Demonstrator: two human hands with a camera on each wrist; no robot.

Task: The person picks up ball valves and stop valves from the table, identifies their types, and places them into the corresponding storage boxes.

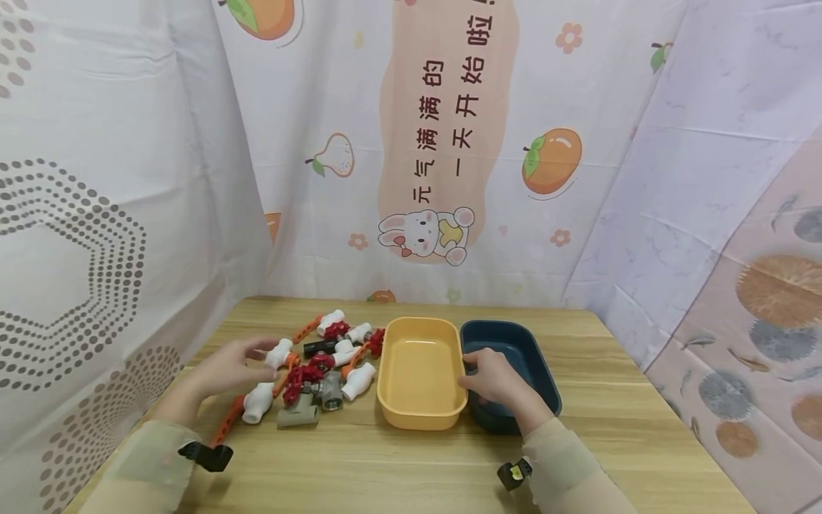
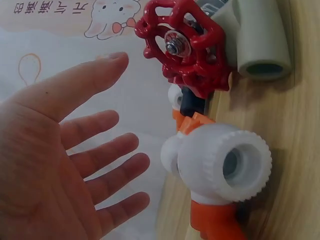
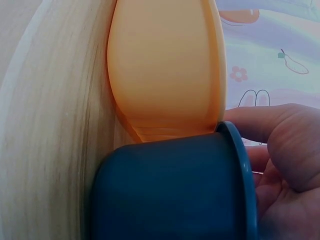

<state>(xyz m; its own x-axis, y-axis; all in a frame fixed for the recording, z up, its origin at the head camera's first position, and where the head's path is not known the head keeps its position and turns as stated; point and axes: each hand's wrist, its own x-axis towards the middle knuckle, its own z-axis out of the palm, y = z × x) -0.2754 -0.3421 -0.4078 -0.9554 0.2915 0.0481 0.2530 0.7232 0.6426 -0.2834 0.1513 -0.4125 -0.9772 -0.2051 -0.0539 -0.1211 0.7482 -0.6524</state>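
In the head view my left hand [image 1: 232,365] hovers at the left side of a pile of valves and pipe fittings. Its fingers are spread, with nothing between them in the left wrist view. Closest to it are a white ball valve [image 2: 225,162] with an orange handle and a red handwheel valve [image 2: 185,45]. My right hand [image 1: 493,377] is at the adjoining rims of a yellow bin [image 1: 420,422] and a dark blue bin [image 1: 550,371]. Its thumb [image 3: 250,124] reaches behind the rims, where the tip is hidden; I cannot tell whether it grips one.
A grey-green pipe fitting [image 1: 298,417] and a grey metal valve [image 1: 331,391] lie at the pile's near side. More white valves, such as one white valve [image 1: 359,381], lie beside the yellow bin. Patterned curtains [image 1: 321,214] stand behind the wooden table [image 1: 359,471].
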